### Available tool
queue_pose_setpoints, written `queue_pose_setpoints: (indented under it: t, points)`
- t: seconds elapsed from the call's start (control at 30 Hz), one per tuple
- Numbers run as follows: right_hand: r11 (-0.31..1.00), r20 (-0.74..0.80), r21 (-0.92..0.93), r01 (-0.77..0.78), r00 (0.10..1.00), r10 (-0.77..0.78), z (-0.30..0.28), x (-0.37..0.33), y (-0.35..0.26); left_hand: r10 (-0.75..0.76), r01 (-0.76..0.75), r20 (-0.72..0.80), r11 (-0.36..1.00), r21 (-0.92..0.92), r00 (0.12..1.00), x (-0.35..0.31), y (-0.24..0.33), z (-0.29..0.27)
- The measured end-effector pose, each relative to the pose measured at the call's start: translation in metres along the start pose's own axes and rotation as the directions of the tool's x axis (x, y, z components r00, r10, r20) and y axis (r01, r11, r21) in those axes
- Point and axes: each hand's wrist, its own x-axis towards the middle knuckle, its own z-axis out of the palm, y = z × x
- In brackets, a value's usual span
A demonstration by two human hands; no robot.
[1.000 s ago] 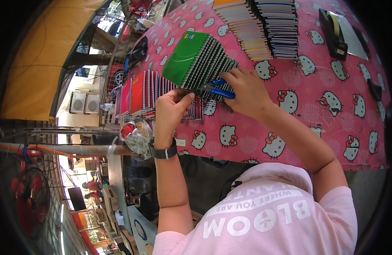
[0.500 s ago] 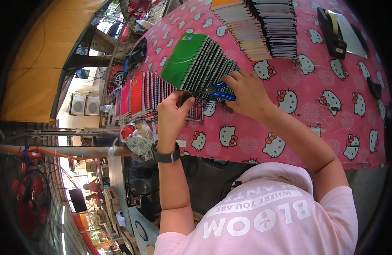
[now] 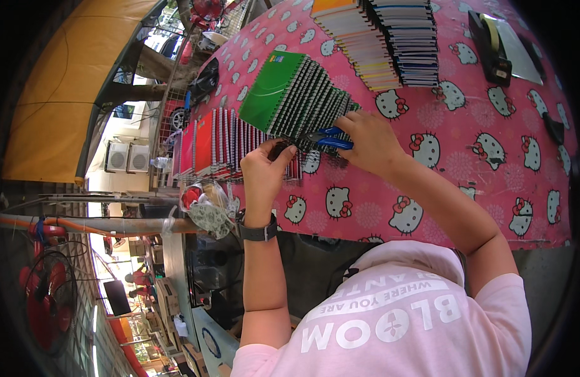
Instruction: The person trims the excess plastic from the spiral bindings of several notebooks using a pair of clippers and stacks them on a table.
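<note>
Pink cat-print desk, green spiral notebooks stacked, right grip clamped on blue-handled pliers, left grip, hold unclear, yellow tarp, red fan at left.

The left hand sits at the near edge of the green notebook stack, its thumb angled toward the stack and its other fingers curled inward; whether the fingertips touch one another cannot be told. Below the stack, the left forearm rises almost straight, the wrist in line with it. To the stack's right, the right hand is turned back-up, fingers bent in a grip and pointing toward the stack. The right forearm slants up toward the stack from a bent elbow, well apart from it on the lower right.
</note>
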Motion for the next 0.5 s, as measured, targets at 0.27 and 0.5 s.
queue_pose_setpoints:
  t: [0.27,0.5]
  points:
    - [0.999,0.120,0.033,-0.026,0.993,0.022,0.005,0.003,-0.001,0.101,-0.090,-0.056,0.981,0.172,0.993,-0.005,0.010,0.011]
    - [0.998,0.109,0.042,-0.044,0.993,0.039,0.001,-0.005,0.003,-0.153,0.132,-0.047,0.943,-0.306,0.987,-0.007,-0.021,0.011]
